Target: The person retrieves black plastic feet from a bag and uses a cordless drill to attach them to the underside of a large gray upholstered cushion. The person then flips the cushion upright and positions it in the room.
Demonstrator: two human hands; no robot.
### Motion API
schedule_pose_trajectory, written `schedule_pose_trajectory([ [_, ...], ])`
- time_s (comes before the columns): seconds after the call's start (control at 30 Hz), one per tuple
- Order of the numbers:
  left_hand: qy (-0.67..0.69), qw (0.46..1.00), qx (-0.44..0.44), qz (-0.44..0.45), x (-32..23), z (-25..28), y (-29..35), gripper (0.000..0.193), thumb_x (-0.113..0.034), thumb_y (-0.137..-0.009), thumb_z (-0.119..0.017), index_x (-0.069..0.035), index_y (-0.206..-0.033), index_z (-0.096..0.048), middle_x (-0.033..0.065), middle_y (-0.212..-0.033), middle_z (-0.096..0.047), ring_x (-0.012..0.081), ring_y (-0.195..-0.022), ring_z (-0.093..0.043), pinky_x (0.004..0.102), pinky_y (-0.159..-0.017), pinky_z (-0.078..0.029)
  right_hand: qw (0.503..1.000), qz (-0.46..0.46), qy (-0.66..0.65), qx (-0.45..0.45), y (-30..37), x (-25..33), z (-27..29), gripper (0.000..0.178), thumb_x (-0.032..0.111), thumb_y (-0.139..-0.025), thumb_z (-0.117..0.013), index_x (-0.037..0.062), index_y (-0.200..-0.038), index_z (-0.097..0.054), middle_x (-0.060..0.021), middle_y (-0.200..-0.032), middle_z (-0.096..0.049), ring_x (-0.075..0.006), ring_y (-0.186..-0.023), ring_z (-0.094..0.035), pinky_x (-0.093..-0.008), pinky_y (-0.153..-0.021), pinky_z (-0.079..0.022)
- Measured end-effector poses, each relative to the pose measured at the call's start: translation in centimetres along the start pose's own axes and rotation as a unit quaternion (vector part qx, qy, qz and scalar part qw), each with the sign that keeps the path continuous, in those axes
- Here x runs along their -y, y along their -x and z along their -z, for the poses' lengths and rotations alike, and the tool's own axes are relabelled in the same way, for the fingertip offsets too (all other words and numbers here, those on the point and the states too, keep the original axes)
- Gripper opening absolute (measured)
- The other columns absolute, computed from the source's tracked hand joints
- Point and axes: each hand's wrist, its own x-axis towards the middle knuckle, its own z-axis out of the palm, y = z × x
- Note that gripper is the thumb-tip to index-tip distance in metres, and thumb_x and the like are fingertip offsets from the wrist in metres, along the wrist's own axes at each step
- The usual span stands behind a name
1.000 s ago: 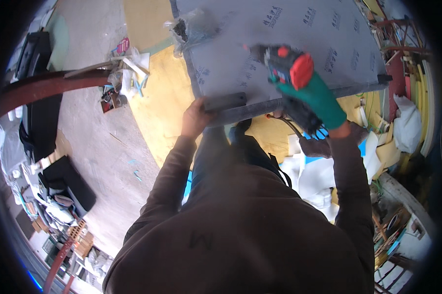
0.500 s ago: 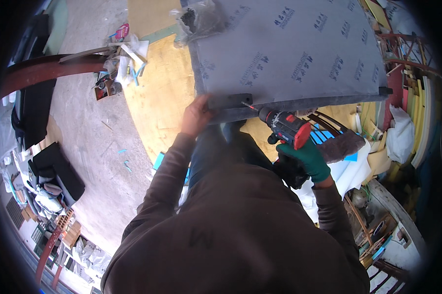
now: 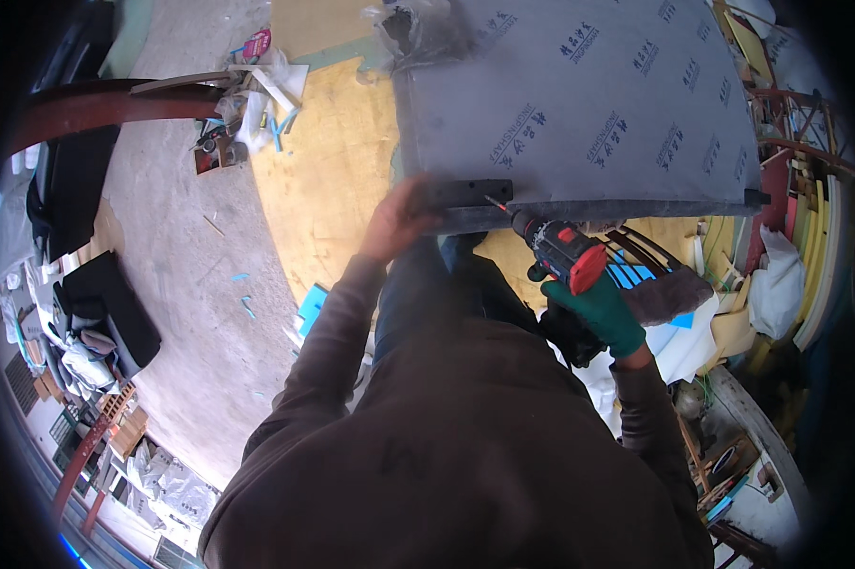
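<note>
A broad panel covered in grey printed fabric (image 3: 560, 95) lies in front of me, with a dark strip along its near edge. On its near left corner rests a flat black plate with holes (image 3: 480, 192). My bare left hand (image 3: 399, 223) is closed on the plate's left end; its fingers are partly blurred. My right hand (image 3: 598, 315), in a green glove, grips a black and red cordless drill (image 3: 560, 248). The drill points left and away from me. Its bit tip is at the plate's right part; whether it touches, I cannot tell.
A clear plastic bag with dark bits (image 3: 413, 33) sits on the panel's far left corner. Yellowish board (image 3: 323, 142) lies left of it. A small box of tools (image 3: 216, 155) and scraps stand on the floor. At right are a brown fabric piece (image 3: 669, 296) and a white sack (image 3: 776, 284).
The whole view has shifted, so the panel and hands appear farther right. The bit tip sits slightly farther left along the plate. Both hands keep their holds.
</note>
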Motion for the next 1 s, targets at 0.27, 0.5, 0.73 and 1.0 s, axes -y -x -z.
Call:
schedule_pose_trajectory([
  [0.27,-0.073,0.997,0.000,-0.016,1.4,-0.4,-0.5,0.057,-0.006,-0.091,-0.086,-0.005,-0.145,-0.068,0.0068,-0.112,-0.067,0.0168,-0.098,-0.064,0.0326,-0.092,-0.055,0.999,-0.004,-0.031,0.013,-0.2,-1.4,-0.1,0.064,0.024,-0.096,-0.088,0.0030,-0.151,-0.063,-0.0109,-0.143,-0.073,-0.0230,-0.126,-0.071,-0.0393,-0.108,-0.056],
  [0.5,-0.008,1.000,0.017,0.022,3.4,-0.4,-0.4,0.054,-0.001,-0.094,-0.082,0.000,-0.146,-0.065,0.0074,-0.124,-0.071,0.0163,-0.115,-0.070,0.0326,-0.101,-0.057,0.999,0.027,-0.012,0.023,-0.2,-2.1,-0.2,0.047,0.018,-0.099,-0.082,0.0035,-0.141,-0.067,-0.0018,-0.122,-0.074,-0.0116,-0.108,-0.066,-0.0317,-0.095,-0.055],
  [0.73,-0.045,0.999,0.000,0.022,3.9,-0.8,-0.1,0.054,-0.001,-0.094,-0.082,0.000,-0.145,-0.065,0.0071,-0.124,-0.070,0.0162,-0.115,-0.069,0.0322,-0.101,-0.057,0.996,0.054,-0.060,0.035,-0.5,-1.5,-0.5,0.048,0.019,-0.100,-0.080,0.0032,-0.144,-0.066,-0.0032,-0.124,-0.075,-0.0127,-0.109,-0.067,-0.0326,-0.096,-0.056],
  [1.0,-0.060,0.998,-0.023,0.006,3.2,-0.7,0.1,0.056,-0.008,-0.090,-0.086,-0.004,-0.143,-0.067,0.0024,-0.103,-0.065,0.0153,-0.088,-0.059,0.0311,-0.082,-0.053,0.999,0.038,0.009,0.025,-0.6,-2.5,-0.3,0.046,0.019,-0.100,-0.079,0.0038,-0.142,-0.068,-0.0041,-0.123,-0.076,-0.0131,-0.107,-0.068,-0.0325,-0.094,-0.056],
])
